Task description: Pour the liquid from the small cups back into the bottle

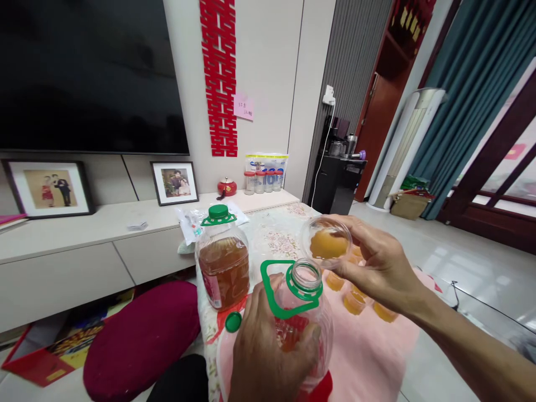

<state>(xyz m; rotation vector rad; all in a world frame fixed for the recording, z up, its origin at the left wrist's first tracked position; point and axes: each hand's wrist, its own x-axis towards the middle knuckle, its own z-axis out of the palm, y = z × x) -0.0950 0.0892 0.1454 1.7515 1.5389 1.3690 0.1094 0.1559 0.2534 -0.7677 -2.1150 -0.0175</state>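
1. My left hand (272, 346) is gripping the clear jug (293, 321), fingers and thumb clamped around its body, its mouth standing open.
2. My right hand (377, 257) is pinching a clear cup (329, 243) of amber liquid, tilting it just beside and above that mouth.
3. A green cap (233, 321) is lying left of the jug.
4. More amber-filled cups (354, 301) are sitting beyond, below my right hand.

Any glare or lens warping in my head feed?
Head view: pale reflections streak the floor at right; head view: the white tower appliance leans outward, apparently from wide-angle stretch; head view: the clear cup and open bottle look reasonably sharp.
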